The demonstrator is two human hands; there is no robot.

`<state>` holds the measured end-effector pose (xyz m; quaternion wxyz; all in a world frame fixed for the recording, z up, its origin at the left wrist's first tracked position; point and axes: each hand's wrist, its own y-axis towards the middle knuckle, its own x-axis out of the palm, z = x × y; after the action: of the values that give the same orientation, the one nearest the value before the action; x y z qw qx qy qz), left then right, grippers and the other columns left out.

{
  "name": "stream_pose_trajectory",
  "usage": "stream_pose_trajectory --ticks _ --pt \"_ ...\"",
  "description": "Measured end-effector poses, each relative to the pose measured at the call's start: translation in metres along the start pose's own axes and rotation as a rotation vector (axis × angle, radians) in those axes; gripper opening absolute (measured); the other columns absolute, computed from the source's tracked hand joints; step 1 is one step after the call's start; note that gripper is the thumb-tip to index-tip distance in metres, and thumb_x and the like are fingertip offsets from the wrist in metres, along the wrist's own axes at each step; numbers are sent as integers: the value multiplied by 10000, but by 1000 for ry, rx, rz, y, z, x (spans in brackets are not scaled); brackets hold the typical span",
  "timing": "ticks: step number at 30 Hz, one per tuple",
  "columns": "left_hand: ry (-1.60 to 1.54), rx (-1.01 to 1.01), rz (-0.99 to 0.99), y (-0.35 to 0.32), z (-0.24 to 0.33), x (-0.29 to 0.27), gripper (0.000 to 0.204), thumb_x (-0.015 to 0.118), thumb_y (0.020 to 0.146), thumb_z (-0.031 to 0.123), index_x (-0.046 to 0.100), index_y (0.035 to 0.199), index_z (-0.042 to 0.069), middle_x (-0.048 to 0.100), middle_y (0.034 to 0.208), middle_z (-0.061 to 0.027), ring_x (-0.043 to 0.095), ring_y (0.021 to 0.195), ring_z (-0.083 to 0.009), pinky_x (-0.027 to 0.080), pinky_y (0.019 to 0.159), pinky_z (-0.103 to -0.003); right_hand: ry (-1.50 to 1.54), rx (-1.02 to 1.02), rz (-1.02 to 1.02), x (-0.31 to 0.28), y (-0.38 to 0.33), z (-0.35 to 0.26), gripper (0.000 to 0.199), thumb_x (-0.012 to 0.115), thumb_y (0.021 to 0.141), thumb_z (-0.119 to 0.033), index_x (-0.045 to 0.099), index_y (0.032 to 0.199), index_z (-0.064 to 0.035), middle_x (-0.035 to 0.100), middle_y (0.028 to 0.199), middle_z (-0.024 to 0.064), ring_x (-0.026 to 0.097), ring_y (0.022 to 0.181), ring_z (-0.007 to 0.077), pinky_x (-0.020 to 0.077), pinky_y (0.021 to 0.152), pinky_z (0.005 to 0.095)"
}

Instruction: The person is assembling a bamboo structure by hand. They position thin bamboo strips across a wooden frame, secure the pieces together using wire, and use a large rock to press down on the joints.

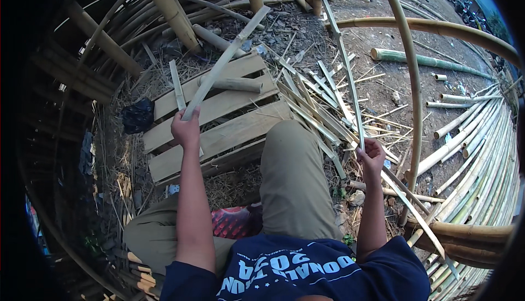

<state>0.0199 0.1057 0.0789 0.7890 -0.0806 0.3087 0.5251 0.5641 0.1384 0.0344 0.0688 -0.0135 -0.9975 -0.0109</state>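
I am watching the left hand (186,129) closing around a broad bamboo slat (225,63), angling it up over the wooden pallet (219,137). The right hand (372,156) is pinching a thin bamboo strip (350,88), keeping it clear of the scrap pile (317,109).

Split bamboo slat (227,60) in left hand (186,130): pale, dry, matt, cut face smooth. Thin bamboo strip (350,85) in right hand (372,156): same pale matt fibre. Wooden pallet (219,131): raw planks, weathered, rough grain, unpainted. Whole bamboo poles (481,142) at right: yellow-tan skin w/ slight sheen; one green culm (426,60), smooth. Trousers (295,180): khaki woven cloth, matt. Shirt (328,271): navy knit cloth. Black bag (138,115): thin plastic, crumpled, faint gloss. Ground (383,6): bare dirt, gritty, dry.
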Motion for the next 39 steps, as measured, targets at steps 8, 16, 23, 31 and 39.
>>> stream_pose_trajectory --ticks 8,16,23,31,39 --pt "-135 -239 -20 39 9 67 307 776 927 218 753 1136 -6 769 1054 -188 752 946 -312 569 868 -434 -114 33 -82 43 -1 -24 318 792 841 -11 654 1126 15 699 872 27 633 685 69 476 570 216" --pt "-200 -253 116 58 13 91 270 713 944 95 710 1162 -64 734 1093 -231 731 1018 -357 571 856 -442 -123 23 -164 70 -8 -35 313 805 835 -18 657 1109 9 713 915 34 647 740 65 497 610 210" --pt "-391 -230 -134 62 17 65 367 694 967 72 648 1288 -100 744 1029 -227 765 856 -269 601 719 -363 -160 -33 -200 117 9 -59 347 815 844 -35 663 1149 31 725 958 58 671 803 91 525 691 239" --pt "-750 -407 -140 37 51 59 164 606 992 10 681 1060 -119 734 993 -138 735 829 -153 600 724 -256 -7 -80 -344 196 15 -90 377 826 840 -33 648 1164 38 702 926 45 621 705 64 472 577 209" --pt "-535 -298 -82 -37 55 125 496 699 942 64 587 1407 -68 752 1058 -161 736 898 -183 570 784 -324 17 -50 -414 230 -9 -104 346 819 846 -32 649 1142 24 673 819 14 551 613 37 397 508 203"
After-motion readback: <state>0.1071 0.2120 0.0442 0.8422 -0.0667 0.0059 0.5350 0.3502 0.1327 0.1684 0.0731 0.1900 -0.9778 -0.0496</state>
